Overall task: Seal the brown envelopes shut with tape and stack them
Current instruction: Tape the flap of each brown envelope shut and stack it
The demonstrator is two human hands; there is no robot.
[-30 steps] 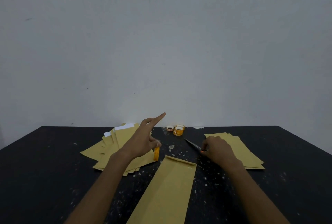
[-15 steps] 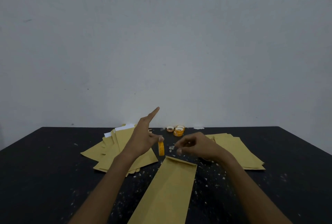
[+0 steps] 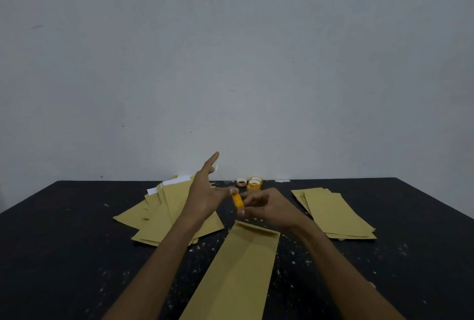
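A small yellow tape roll (image 3: 238, 201) was held up in the air, just above the far end of one brown envelope (image 3: 238, 273). The left hand (image 3: 205, 199) pinched the roll from the left side, and one of its fingers stuck straight up. The right hand (image 3: 269, 208) came in from the other side. Its fingers and thumb were curled and pinched the same roll.

The brown envelope lay flat in the middle of the black worktop (image 3: 64, 242), with its flap end pointing away from the person. On the left was a messy pile of envelopes (image 3: 159, 217), spread out like a fan, with bits of white paper (image 3: 177, 181) peeking out at the back. On the right was a neater stack of envelopes (image 3: 336, 214). A few more tape rolls (image 3: 254, 184) sat close together by the wall. Little white scraps dotted the worktop.
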